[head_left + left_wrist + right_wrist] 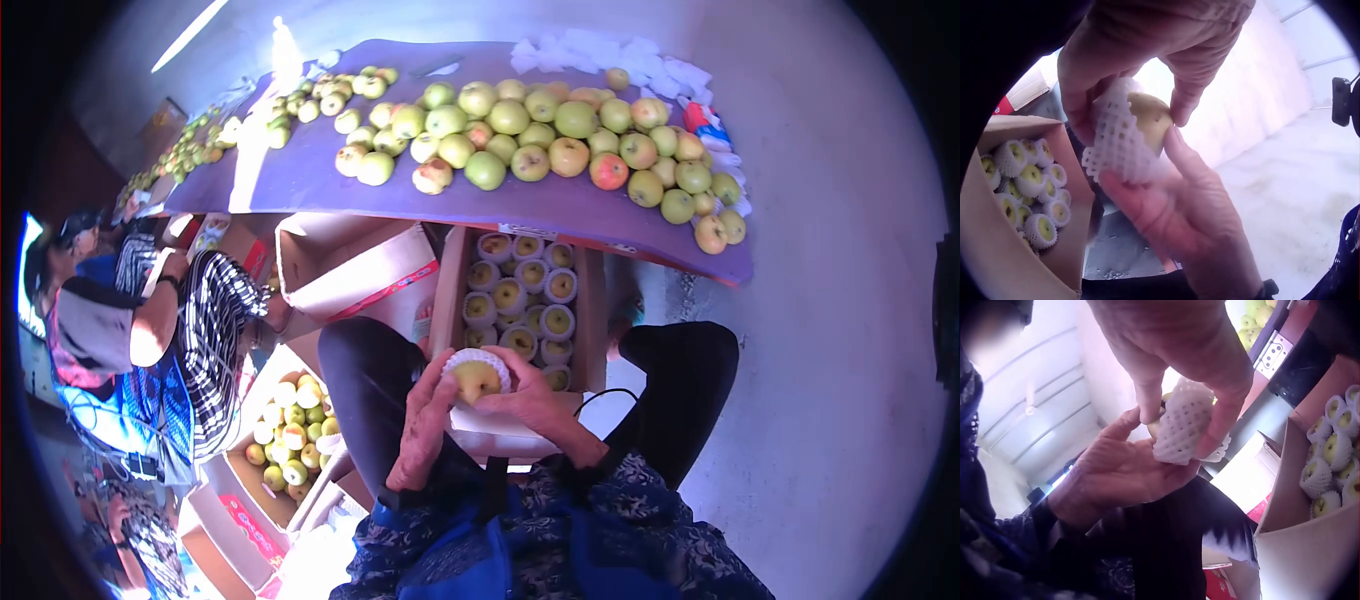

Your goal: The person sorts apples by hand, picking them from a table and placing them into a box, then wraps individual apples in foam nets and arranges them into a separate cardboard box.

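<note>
From my head I see many round fruits in white net sleeves (pixel 509 295) packed in the open brown cardboard box (pixel 592 300) between my knees, so I judge a good part of this box is done. Plenty is left: bare green and blushed fruits (pixel 509 117) are spread over the purple-topped table (pixel 330 195), and more bare ones lie in another carton (pixel 240 470) at my left. The yellow-green fruit (pixel 478 380) I have in hand is above the near end of the box, its white foam net (pixel 498 362) around part of it. My left hand (pixel 425 425) and right hand (pixel 540 403) hold it from either side, fingers bent round it.

At my left wrist, the net covers much of the fruit, but one side is bare, so I take the sleeving as unfinished. My left fingers curl over net and fruit from above; my right hand cups them from below, thumb near the bare skin.

At my right wrist, my right hand is partly closed, fingers and thumb gripping the netted fruit from above. My left palm is turned up beneath, supporting it.
</note>
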Motion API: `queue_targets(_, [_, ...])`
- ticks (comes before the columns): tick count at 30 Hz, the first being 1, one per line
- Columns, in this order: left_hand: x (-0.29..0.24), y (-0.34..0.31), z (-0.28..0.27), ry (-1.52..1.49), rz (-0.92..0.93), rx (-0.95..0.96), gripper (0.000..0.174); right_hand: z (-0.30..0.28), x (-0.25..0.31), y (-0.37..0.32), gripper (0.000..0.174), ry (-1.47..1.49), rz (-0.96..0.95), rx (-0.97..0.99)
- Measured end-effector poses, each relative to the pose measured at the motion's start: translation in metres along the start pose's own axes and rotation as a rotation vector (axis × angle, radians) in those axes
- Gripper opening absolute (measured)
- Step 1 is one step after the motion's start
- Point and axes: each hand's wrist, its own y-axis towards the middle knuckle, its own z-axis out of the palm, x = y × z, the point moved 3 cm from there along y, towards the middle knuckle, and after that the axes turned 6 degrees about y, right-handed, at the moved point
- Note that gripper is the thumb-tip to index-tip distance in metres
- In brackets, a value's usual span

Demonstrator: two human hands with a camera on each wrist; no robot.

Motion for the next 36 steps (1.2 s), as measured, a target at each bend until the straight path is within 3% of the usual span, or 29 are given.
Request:
queue_targets(4, [0.023,0.009,-0.015,0.307,0.033,-0.166,0.036,0.000,-0.002,-0.002,0.066,0.171,0.089,0.050])
queue_targets(5, [0.022,0.012,-0.015,0.528,0.198,-0.242,0.031,-0.001,-0.004,-0.002,0.064,0.199,0.107,0.055])
queue_targets(8, [0.005,0.005,-0.001,0.936,0.279,-0.352,0.030,-0.005,-0.015,0.001,0.064,0.151,0.091,0.030])
queue_targets(11, [0.005,0.006,0.006,1.066,0.276,-0.344,0.028,-0.006,-0.013,0.000,0.066,0.138,0.068,-0.024])
queue_targets(14, [0.012,0.011,0.004,1.017,0.361,-0.305,0.029,-0.011,-0.017,0.002,0.068,0.124,0.073,-0.050])
queue_targets(20, [0.021,0.011,0.001,0.406,0.198,-0.149,0.050,-0.014,-0.009,-0.002,0.065,0.052,0.089,-0.052])
queue_targets(23, [0.016,0.006,0.001,0.412,0.052,-0.035,0.060,-0.009,-0.029,0.002,0.063,-0.006,0.053,0.055])
queue_targets(26, [0.017,0.004,-0.001,0.392,-0.013,-0.055,0.059,-0.005,-0.034,0.004,0.063,0.022,0.112,0.111])
queue_targets(32, [0.018,0.003,-0.007,0.634,-0.003,-0.157,0.065,0.004,-0.014,-0.007,0.065,-0.539,-0.115,-0.046])
queue_targets(36, [0.021,0.005,-0.010,0.770,-0.002,-0.071,0.071,0.000,-0.032,-0.005,0.064,-0.258,0.016,0.055])
